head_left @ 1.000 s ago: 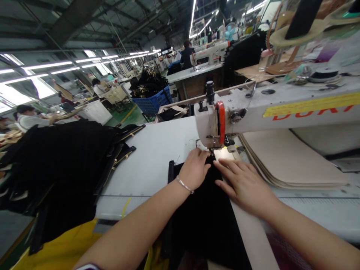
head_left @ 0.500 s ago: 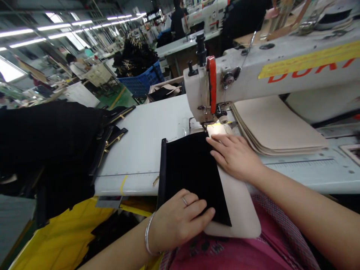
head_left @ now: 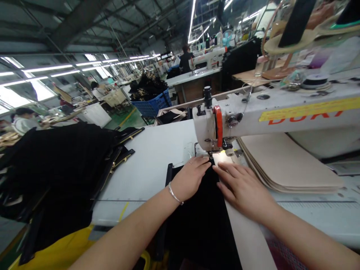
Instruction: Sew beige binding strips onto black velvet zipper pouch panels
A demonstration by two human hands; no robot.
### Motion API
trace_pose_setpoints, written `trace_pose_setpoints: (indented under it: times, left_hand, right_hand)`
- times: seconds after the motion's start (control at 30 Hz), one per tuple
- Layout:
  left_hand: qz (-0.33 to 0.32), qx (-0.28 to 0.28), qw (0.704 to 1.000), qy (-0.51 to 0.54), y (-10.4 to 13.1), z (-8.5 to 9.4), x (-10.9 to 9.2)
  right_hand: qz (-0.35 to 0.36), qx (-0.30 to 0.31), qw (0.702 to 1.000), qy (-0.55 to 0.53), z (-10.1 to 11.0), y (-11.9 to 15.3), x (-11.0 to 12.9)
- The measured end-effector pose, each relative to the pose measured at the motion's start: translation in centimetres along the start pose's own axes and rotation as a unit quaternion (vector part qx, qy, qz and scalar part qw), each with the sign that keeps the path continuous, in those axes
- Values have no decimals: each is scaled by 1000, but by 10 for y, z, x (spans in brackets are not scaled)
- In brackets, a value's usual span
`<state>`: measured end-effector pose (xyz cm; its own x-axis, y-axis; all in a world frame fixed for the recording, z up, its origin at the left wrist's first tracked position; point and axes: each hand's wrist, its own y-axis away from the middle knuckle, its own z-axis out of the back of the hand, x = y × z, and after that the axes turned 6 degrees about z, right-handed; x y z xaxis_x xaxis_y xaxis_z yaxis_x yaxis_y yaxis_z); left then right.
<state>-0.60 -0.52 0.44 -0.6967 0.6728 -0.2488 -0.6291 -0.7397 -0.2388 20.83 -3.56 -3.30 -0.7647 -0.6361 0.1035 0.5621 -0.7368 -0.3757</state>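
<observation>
A black fabric piece (head_left: 202, 228) lies over a beige panel (head_left: 249, 240), their far ends by the presser foot of a white sewing machine (head_left: 205, 125). My left hand (head_left: 189, 178), with a silver bangle at the wrist, rests on the fabric, its stretched fingertips just short of the foot. Beside it my right hand (head_left: 243, 189) lies flat with fingers spread, over the beige panel and touching the fabric's edge. Light shines on the panel under the machine head. The needle's exact position is too small to tell.
A stack of beige panels (head_left: 295, 163) sits under the machine arm, on the right. Black pieces with gold zippers (head_left: 64, 161) are heaped on the left of the white table (head_left: 157, 148). Beyond it stand a blue crate (head_left: 153, 105) of black pieces and other machines.
My left hand has moved forward from the near part of the black fabric to beside the presser foot. My right hand stays on the panel. The camera view has tilted upward.
</observation>
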Motion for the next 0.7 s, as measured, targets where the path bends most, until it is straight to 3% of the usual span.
trace_pose_setpoints:
  times: [0.07, 0.17, 0.7]
  left_hand:
    - [-8, -6, 1000, 11, -12, -15, 14]
    - [-8, -8, 1000, 26, -13, -26, 18]
    - [11, 5, 999, 46, -15, -21, 15]
  right_hand:
    - [-2, 3, 1000, -1, -1, 0, -1]
    - [-11, 11, 1000, -11, -2, 2, -1]
    - [-24, 1, 1000, 6, -7, -2, -1]
